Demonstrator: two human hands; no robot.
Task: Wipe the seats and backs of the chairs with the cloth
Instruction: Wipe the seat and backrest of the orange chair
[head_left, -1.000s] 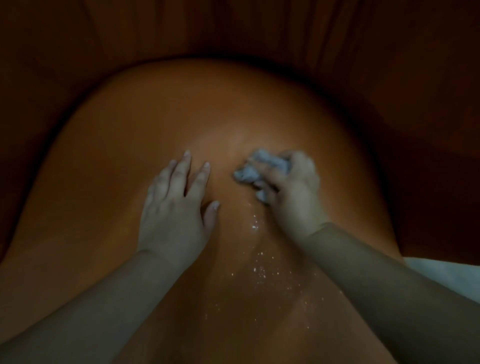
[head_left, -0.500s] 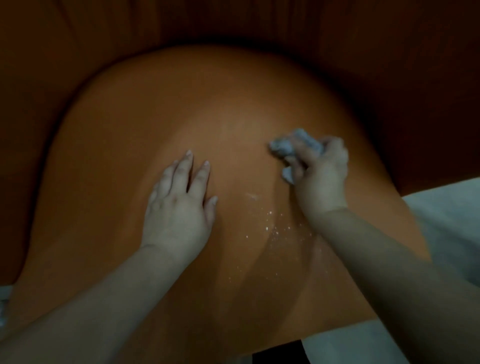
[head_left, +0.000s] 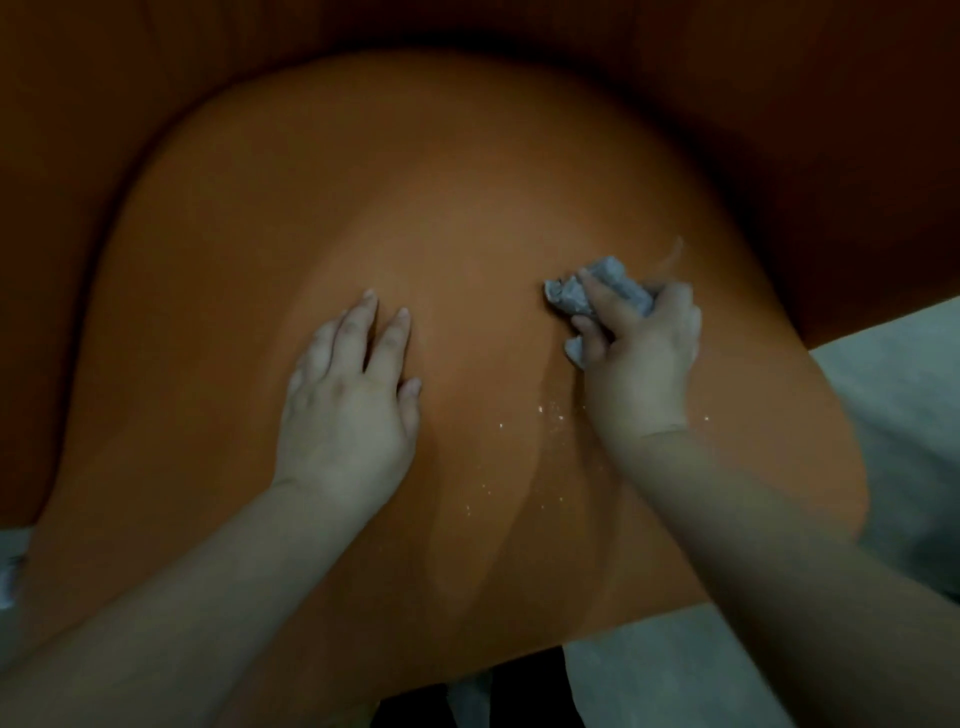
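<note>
The left hand (head_left: 348, 405) lies flat on the orange chair seat (head_left: 415, 208), its fingers (head_left: 358, 322) straight and slightly spread, holding nothing, just where it lay half a second ago. To its right the right hand (head_left: 641, 364) grips the crumpled pale cloth (head_left: 582, 293), fingers curled round it and pressing it onto the seat. A second ago the cloth was close beside the left hand's fingertips; it has since slid away rightward toward the seat's right edge. Small shiny droplets (head_left: 545, 410) speckle the seat between the two wrists. The pale floor (head_left: 909, 374) shows right of the seat.
</note>
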